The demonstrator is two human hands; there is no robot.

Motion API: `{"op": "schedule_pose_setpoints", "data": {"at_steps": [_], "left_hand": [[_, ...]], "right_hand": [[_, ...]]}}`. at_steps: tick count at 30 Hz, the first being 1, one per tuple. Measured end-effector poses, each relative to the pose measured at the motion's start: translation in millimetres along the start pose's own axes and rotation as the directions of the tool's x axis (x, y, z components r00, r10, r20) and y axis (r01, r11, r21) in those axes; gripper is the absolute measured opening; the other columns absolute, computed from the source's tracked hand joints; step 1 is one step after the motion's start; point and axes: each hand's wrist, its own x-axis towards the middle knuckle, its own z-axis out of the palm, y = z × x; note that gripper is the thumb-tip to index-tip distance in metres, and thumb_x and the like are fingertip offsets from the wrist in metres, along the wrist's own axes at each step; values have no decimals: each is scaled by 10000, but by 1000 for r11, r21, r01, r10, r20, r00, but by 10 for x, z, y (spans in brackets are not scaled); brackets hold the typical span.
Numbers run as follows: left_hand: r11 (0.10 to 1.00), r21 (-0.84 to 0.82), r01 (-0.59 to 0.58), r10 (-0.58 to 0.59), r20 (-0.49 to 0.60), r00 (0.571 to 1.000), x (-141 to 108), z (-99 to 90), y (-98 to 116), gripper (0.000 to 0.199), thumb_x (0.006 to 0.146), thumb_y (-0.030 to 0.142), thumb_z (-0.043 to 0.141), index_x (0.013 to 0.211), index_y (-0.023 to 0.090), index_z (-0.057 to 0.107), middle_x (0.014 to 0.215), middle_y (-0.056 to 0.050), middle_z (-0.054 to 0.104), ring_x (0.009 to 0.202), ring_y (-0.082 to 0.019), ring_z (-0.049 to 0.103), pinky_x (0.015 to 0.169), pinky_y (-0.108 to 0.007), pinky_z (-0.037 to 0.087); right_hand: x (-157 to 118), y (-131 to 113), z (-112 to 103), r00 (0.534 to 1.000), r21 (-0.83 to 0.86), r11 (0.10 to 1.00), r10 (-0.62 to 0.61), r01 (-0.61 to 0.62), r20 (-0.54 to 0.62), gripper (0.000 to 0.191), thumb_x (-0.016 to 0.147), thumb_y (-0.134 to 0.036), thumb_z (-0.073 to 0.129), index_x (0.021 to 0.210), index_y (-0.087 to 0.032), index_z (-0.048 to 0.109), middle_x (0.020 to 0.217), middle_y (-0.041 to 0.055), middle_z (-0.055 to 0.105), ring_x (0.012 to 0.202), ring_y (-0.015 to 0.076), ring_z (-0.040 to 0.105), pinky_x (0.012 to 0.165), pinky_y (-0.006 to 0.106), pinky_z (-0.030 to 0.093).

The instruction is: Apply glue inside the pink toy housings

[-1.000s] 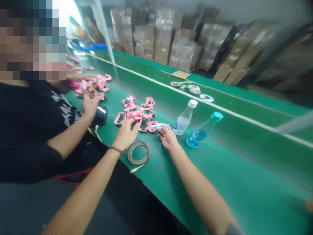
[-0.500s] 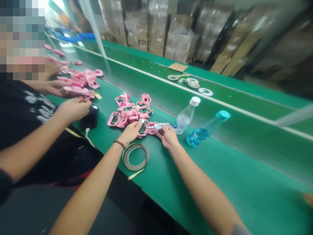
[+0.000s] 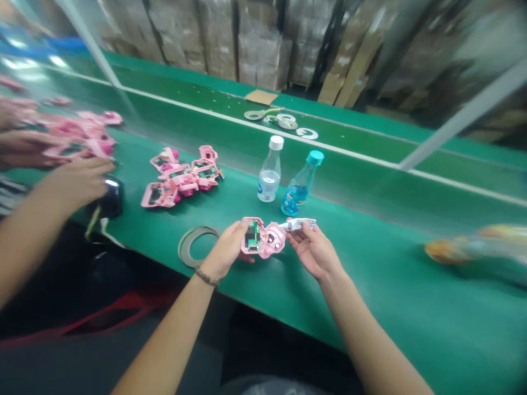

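My left hand (image 3: 228, 247) grips a pink plastic housing (image 3: 272, 241) by its left end. A green circuit board (image 3: 253, 236) shows inside the housing. In my right hand (image 3: 317, 252) is a small white glue tube (image 3: 300, 224), pinched between the fingers, its thin nozzle pointing left at the upper edge of the housing. Whether the nozzle touches the pink plastic I cannot tell. A roll of tape (image 3: 185, 249) lies just left of my left hand, partly hidden by it. Farther back is a cluster of similar pink housings (image 3: 181, 178) with circuit boards.
A white-capped bottle (image 3: 269, 178) and a blue-capped bottle (image 3: 297, 192) stand behind my hands. At left, a co-worker's hand (image 3: 78, 184) is near more pink parts (image 3: 78, 131) and a dark device (image 3: 111, 197). A blurred orange-yellow object (image 3: 453, 249) is at right.
My view has turned to the right. Both hands have brought the housing and the glue tube away from the cluster, toward the right and nearer to me. The orange-yellow object shows more fully.
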Motion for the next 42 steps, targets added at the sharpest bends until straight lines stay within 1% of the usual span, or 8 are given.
{"op": "schedule_pose_setpoints", "data": {"at_steps": [7, 14, 19, 22, 26, 31, 37, 42], "left_hand": [[990, -35, 136, -133, 83, 988, -105, 851, -378, 460, 928, 519, 527, 1238, 186, 602, 1052, -140, 698, 796, -259, 712, 477, -336, 605], [946, -242, 215, -202, 79, 976, -216, 1357, -507, 463, 939, 502, 530, 1320, 238, 528, 1190, -136, 666, 896, -297, 722, 616, -453, 631], [922, -357, 148, -149, 24, 989, -319, 1657, -685, 404, 920, 416, 605, 1261, 209, 543, 1242, -123, 640, 979, -272, 699, 762, -520, 622], [936, -329, 122, -117, 37, 992, -319, 1723, -754, 397, 890, 402, 662, 1213, 204, 545, 1251, -111, 632, 987, -254, 690, 780, -505, 626], [951, -296, 91, -65, 99, 993, -293, 1710, -847, 380, 884, 401, 679, 1175, 199, 541, 1279, -100, 613, 1029, -237, 675, 832, -444, 625], [965, -262, 17, 25, 154, 988, -263, 1655, -985, 284, 920, 370, 637, 1111, 191, 525, 1242, -96, 626, 1000, -218, 679, 830, -389, 622], [978, -189, -91, 114, 119, 986, -267, 1652, -1052, 269, 919, 359, 641, 1085, 202, 499, 1176, -79, 641, 930, -193, 682, 750, -330, 628], [976, -200, -82, 103, 97, 990, -276, 1690, -1035, 247, 910, 363, 646, 1071, 236, 509, 1098, -61, 655, 877, -200, 697, 711, -360, 643]], "right_hand": [[-238, -267, -763, 989, 77, 996, -33, 45, -147, 83, 857, -257, 688, 845, -205, 625, 926, 20, 754, 825, 118, 706, 722, 244, 607], [-595, -414, -1259, 935, -8, 973, -222, 229, -277, 258, 806, -370, 745, 938, -234, 570, 1019, 19, 746, 874, 153, 712, 706, 321, 635], [-735, -474, -1541, 852, -169, 933, -360, 318, -380, 321, 822, -439, 720, 995, -228, 551, 956, 25, 744, 788, 181, 740, 519, 240, 606], [-737, -519, -1664, 817, -293, 887, -449, 358, -362, 305, 852, -439, 693, 1002, -212, 554, 881, 18, 735, 714, 180, 742, 476, 224, 596], [-760, -510, -1716, 822, -377, 839, -504, 393, -264, 232, 897, -389, 654, 1010, -205, 571, 851, 17, 738, 698, 171, 744, 538, 249, 633], [-812, -432, -1699, 803, -459, 794, -543, 398, -244, 177, 929, -328, 616, 1034, -187, 634, 855, 36, 753, 658, 159, 737, 581, 275, 657], [-827, -416, -1706, 804, -552, 736, -566, 392, -184, 137, 945, -280, 592, 1002, -201, 688, 907, 33, 759, 700, 151, 741, 634, 279, 666], [-821, -409, -1708, 799, -607, 697, -580, 383, -162, 150, 951, -290, 581, 1014, -210, 691, 886, 26, 760, 694, 151, 738, 650, 291, 667]]}}
